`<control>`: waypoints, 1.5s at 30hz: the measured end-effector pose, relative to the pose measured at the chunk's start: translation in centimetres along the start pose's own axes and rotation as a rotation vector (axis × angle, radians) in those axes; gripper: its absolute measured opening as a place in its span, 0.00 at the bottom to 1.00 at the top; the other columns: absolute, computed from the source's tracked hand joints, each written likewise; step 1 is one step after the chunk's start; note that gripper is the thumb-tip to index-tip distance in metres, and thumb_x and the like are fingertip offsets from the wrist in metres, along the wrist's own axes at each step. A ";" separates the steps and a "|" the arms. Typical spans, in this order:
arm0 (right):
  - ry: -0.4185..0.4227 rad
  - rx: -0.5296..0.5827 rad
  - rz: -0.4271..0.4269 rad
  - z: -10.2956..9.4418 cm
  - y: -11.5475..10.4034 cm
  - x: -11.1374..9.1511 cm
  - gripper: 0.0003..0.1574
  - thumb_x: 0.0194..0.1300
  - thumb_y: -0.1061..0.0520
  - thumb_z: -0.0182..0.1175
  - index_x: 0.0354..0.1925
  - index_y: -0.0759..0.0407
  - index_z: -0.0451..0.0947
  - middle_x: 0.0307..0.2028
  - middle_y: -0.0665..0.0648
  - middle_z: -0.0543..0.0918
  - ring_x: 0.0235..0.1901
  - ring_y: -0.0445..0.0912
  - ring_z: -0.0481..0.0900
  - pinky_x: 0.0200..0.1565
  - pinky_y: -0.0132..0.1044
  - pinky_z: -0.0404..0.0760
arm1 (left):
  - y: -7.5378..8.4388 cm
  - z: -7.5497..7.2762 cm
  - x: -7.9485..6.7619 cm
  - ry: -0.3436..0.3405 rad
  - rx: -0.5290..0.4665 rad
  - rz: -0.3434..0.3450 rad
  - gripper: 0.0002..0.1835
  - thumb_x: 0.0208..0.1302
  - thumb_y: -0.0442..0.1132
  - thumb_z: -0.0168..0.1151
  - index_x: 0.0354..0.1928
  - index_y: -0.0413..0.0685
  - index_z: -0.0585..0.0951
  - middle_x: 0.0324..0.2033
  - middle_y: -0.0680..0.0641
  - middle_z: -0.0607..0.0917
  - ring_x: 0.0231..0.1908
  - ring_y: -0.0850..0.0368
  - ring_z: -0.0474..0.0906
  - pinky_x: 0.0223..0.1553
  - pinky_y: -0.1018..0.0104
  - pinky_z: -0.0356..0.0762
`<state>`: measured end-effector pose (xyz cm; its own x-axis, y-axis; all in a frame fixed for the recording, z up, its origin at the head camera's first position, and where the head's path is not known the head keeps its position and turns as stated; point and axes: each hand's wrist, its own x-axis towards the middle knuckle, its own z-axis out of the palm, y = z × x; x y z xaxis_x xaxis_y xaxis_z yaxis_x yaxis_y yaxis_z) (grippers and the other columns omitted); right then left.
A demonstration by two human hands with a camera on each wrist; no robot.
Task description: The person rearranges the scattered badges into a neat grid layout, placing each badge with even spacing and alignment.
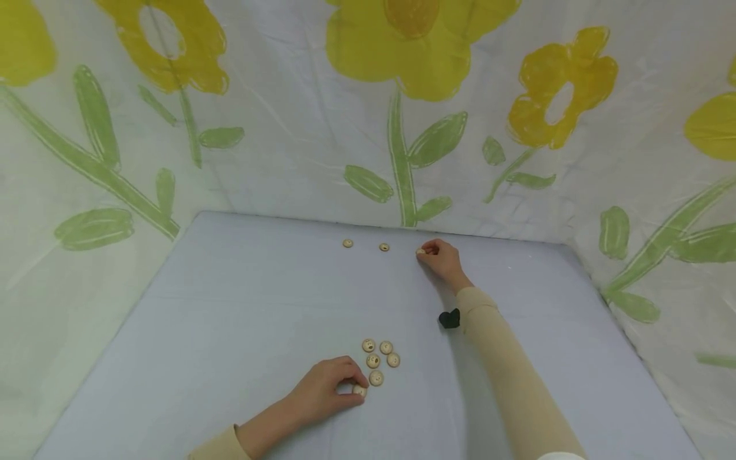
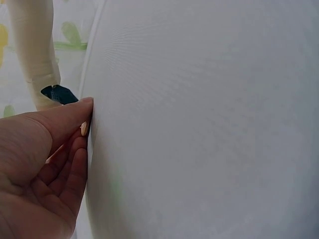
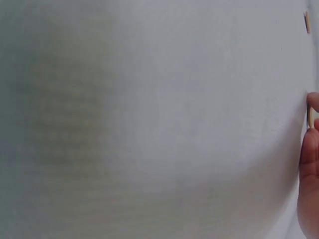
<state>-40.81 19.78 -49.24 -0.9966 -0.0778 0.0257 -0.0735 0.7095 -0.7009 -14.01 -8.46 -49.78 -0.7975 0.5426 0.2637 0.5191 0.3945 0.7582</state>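
Observation:
Near the table's back edge, my right hand (image 1: 443,260) pinches a small round wooden disc (image 1: 420,252) between thumb and fingertips, low at the tabletop. Two similar discs lie to its left in a rough row, one disc (image 1: 384,247) closer and another disc (image 1: 347,243) farther off. At the front, my left hand (image 1: 328,391) pinches a wooden disc (image 1: 360,391) with dark marks on its face. Beside those fingertips several more discs (image 1: 373,361) lie clustered, with face-like marks. The left wrist view shows the held disc (image 2: 84,129) edge-on, partly hidden by the fingers.
The pale table (image 1: 230,319) is backed by a white cloth (image 1: 276,128) painted with yellow flowers. A dark strap-like piece (image 1: 450,319) juts from the right sleeve (image 1: 506,364) at the wrist. That forearm reaches across the table's right half.

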 end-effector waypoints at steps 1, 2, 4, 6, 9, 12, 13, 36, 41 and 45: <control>0.000 0.003 0.002 0.0 0.1 -0.1 0.20 0.63 0.55 0.65 0.49 0.67 0.77 0.43 0.63 0.81 0.44 0.53 0.77 0.46 0.41 0.74 | 0.0 0.0 0.0 -0.002 -0.001 -0.001 0.09 0.54 0.34 0.72 0.37 0.50 0.84 0.35 0.57 0.82 0.39 0.67 0.78 0.43 0.71 0.77; 0.001 0.006 0.005 0.0 0.1 -0.2 0.20 0.63 0.55 0.65 0.50 0.66 0.77 0.43 0.62 0.81 0.44 0.52 0.77 0.46 0.41 0.74 | 0.1 0.0 0.0 -0.004 -0.002 0.001 0.09 0.55 0.34 0.72 0.37 0.50 0.84 0.35 0.57 0.82 0.39 0.67 0.78 0.43 0.71 0.78; 0.007 0.016 0.010 -0.1 0.2 -0.3 0.21 0.64 0.55 0.65 0.50 0.66 0.77 0.43 0.62 0.81 0.43 0.52 0.77 0.45 0.40 0.74 | 0.2 0.0 0.0 -0.006 -0.001 0.003 0.09 0.55 0.34 0.72 0.38 0.50 0.84 0.35 0.57 0.82 0.39 0.67 0.78 0.43 0.71 0.77; 0.014 0.033 0.023 -0.1 0.3 -0.5 0.21 0.64 0.53 0.65 0.50 0.65 0.77 0.42 0.62 0.81 0.43 0.52 0.76 0.44 0.39 0.74 | 0.3 0.0 0.0 -0.007 -0.004 0.001 0.09 0.55 0.34 0.72 0.38 0.49 0.84 0.36 0.57 0.82 0.39 0.66 0.78 0.43 0.71 0.78; 0.027 0.064 0.035 -0.1 0.3 -0.9 0.22 0.64 0.51 0.65 0.50 0.64 0.77 0.42 0.62 0.81 0.43 0.51 0.76 0.43 0.38 0.74 | 0.4 -0.1 0.0 -0.009 -0.007 -0.013 0.09 0.55 0.34 0.72 0.38 0.49 0.84 0.36 0.57 0.82 0.39 0.66 0.78 0.43 0.71 0.78; 0.034 0.103 0.047 -0.2 0.2 -1.3 0.22 0.64 0.50 0.65 0.50 0.64 0.77 0.43 0.62 0.81 0.44 0.51 0.77 0.44 0.39 0.75 | 0.4 -0.1 0.0 -0.007 -0.001 -0.024 0.09 0.54 0.34 0.73 0.38 0.50 0.84 0.36 0.58 0.82 0.39 0.66 0.78 0.43 0.70 0.78; 0.038 0.116 0.050 -0.2 0.2 -1.4 0.22 0.64 0.50 0.65 0.50 0.64 0.77 0.44 0.62 0.81 0.45 0.52 0.77 0.45 0.39 0.75 | 0.4 -0.1 0.0 -0.007 0.002 -0.026 0.09 0.54 0.34 0.73 0.37 0.50 0.84 0.36 0.58 0.82 0.39 0.66 0.78 0.43 0.70 0.78; -0.042 0.388 -0.009 -0.3 -1.1 -6.0 0.19 0.63 0.58 0.66 0.50 0.66 0.79 0.42 0.58 0.84 0.40 0.41 0.79 0.42 0.28 0.75 | 0.3 -0.1 0.2 -0.025 0.009 -0.040 0.09 0.54 0.35 0.73 0.37 0.50 0.84 0.36 0.57 0.83 0.40 0.65 0.79 0.44 0.68 0.78; -0.069 0.445 -0.041 -0.1 -1.5 -7.6 0.17 0.62 0.59 0.67 0.48 0.67 0.79 0.37 0.53 0.84 0.37 0.39 0.80 0.41 0.28 0.75 | 0.4 -0.1 0.2 -0.023 0.015 -0.044 0.09 0.54 0.35 0.73 0.37 0.50 0.84 0.37 0.57 0.83 0.40 0.65 0.79 0.44 0.67 0.78; -0.094 0.444 -0.072 0.1 -1.9 -8.9 0.17 0.62 0.59 0.67 0.47 0.67 0.80 0.36 0.53 0.84 0.36 0.40 0.80 0.40 0.28 0.75 | 0.4 -0.1 0.3 -0.021 0.013 -0.046 0.09 0.54 0.35 0.73 0.37 0.50 0.84 0.36 0.57 0.83 0.39 0.65 0.78 0.44 0.67 0.78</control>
<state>-31.76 19.06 -48.22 -0.9804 -0.1936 0.0353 -0.0994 0.3327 -0.9378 -14.03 -8.22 -49.31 -0.8141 0.5393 0.2155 0.4857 0.4287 0.7618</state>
